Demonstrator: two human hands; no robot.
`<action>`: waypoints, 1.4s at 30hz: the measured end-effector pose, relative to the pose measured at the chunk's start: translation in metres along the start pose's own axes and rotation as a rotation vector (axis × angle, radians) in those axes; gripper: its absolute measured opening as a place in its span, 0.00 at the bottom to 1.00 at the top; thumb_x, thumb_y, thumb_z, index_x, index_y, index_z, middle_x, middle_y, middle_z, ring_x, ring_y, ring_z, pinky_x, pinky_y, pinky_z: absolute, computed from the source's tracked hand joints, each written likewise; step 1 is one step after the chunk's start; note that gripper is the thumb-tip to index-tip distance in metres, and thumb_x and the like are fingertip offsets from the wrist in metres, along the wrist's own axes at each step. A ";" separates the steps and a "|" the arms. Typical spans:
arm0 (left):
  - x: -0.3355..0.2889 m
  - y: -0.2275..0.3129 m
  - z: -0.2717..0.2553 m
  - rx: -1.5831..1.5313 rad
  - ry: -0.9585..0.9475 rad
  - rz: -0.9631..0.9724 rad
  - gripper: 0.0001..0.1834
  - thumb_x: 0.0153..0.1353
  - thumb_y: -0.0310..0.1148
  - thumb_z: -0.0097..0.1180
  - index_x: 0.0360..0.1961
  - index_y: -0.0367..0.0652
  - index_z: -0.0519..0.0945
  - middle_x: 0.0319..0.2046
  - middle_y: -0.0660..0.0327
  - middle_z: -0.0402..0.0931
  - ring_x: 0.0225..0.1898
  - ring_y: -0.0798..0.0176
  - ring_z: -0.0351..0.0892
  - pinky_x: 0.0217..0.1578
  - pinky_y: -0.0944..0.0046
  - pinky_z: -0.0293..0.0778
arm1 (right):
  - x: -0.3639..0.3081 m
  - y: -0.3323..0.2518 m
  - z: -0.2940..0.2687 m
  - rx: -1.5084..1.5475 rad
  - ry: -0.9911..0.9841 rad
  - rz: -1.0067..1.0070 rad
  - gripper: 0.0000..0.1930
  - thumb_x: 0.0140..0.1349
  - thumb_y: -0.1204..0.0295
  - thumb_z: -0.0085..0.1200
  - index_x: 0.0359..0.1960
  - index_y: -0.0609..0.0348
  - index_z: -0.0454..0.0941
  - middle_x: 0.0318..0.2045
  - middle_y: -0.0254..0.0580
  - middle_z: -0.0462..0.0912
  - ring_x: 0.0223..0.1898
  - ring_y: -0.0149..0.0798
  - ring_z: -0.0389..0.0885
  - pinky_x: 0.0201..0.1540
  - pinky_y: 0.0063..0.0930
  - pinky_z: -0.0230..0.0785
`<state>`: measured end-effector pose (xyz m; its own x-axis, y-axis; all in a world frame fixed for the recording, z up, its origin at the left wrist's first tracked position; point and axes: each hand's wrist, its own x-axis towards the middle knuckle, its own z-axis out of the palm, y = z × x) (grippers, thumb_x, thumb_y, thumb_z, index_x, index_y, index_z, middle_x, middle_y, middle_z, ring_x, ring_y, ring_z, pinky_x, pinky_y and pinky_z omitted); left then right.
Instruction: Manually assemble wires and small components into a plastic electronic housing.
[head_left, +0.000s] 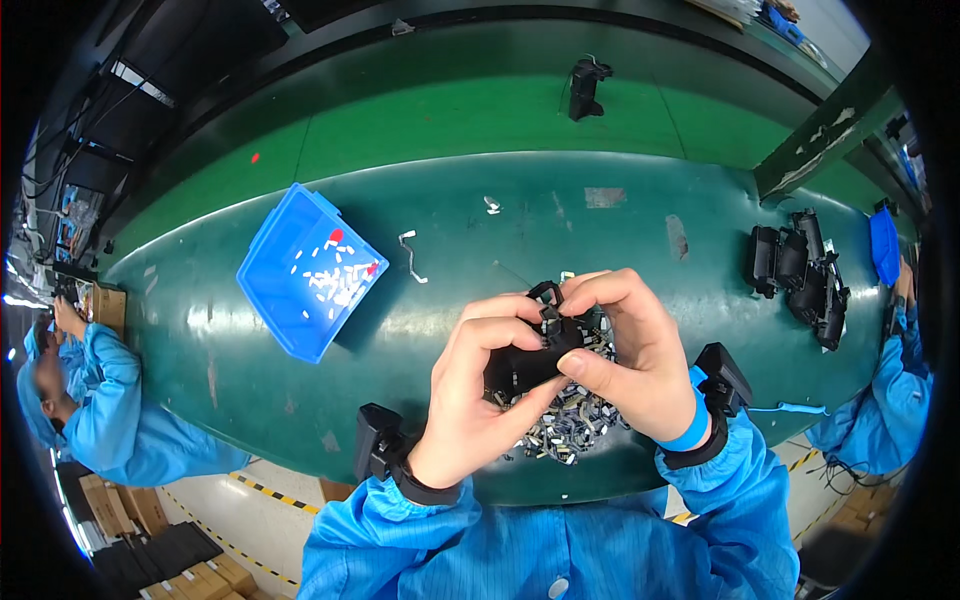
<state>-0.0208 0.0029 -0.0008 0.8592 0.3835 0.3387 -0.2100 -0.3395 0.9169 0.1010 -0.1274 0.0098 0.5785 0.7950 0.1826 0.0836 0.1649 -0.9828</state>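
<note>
Between my hands is a black plastic housing, held above a heap of small cables with connectors. My left hand grips the housing from its left side, with fingers bent over the top and thumb along the lower edge. On the other side, my right hand pinches the housing near its upper end, thumb pressed against its face. My fingertips partly hide a small raised black part at the top. Whatever lies under my fingertips is too covered to tell.
A blue bin with small white pieces and some red ones stands to the left. A loose cable lies beside it. Several black housings are piled at the right; another black housing stands far back. Co-workers sit at both sides.
</note>
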 end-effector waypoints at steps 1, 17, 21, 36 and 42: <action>0.000 0.001 -0.001 -0.004 -0.016 -0.010 0.24 0.48 0.20 0.66 0.43 0.42 0.66 0.52 0.52 0.68 0.55 0.58 0.71 0.54 0.61 0.68 | 0.000 0.000 0.000 0.009 -0.005 -0.016 0.17 0.55 0.78 0.63 0.46 0.60 0.73 0.44 0.38 0.75 0.48 0.33 0.73 0.54 0.27 0.65; 0.009 0.007 -0.011 -0.066 0.092 -0.072 0.06 0.54 0.27 0.63 0.32 0.42 0.79 0.48 0.57 0.68 0.58 0.53 0.65 0.62 0.52 0.57 | 0.005 0.005 -0.002 -0.097 -0.047 -0.206 0.15 0.52 0.73 0.63 0.42 0.58 0.76 0.41 0.42 0.79 0.50 0.47 0.74 0.63 0.45 0.58; 0.020 0.016 -0.023 0.091 -0.016 -0.064 0.06 0.52 0.27 0.64 0.30 0.43 0.78 0.47 0.56 0.68 0.57 0.50 0.64 0.61 0.51 0.56 | 0.006 0.006 -0.003 -0.166 -0.058 -0.229 0.14 0.52 0.73 0.64 0.40 0.57 0.76 0.42 0.42 0.79 0.50 0.49 0.75 0.64 0.47 0.56; 0.031 0.036 -0.041 0.313 -0.164 -0.135 0.05 0.53 0.27 0.62 0.28 0.41 0.77 0.48 0.59 0.67 0.58 0.53 0.63 0.63 0.53 0.53 | 0.002 -0.003 -0.005 -0.381 -0.082 -0.160 0.12 0.51 0.72 0.64 0.38 0.51 0.80 0.47 0.35 0.80 0.59 0.47 0.70 0.67 0.54 0.45; 0.029 0.033 -0.031 0.236 -0.038 -0.133 0.06 0.47 0.24 0.64 0.28 0.41 0.79 0.43 0.58 0.72 0.55 0.49 0.67 0.56 0.54 0.62 | 0.001 -0.003 -0.007 -0.384 -0.053 -0.170 0.13 0.50 0.72 0.65 0.39 0.51 0.80 0.47 0.35 0.79 0.59 0.48 0.71 0.67 0.55 0.45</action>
<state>-0.0175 0.0292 0.0456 0.8898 0.4070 0.2066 0.0164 -0.4807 0.8767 0.1070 -0.1316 0.0130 0.4884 0.8060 0.3344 0.4760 0.0751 -0.8762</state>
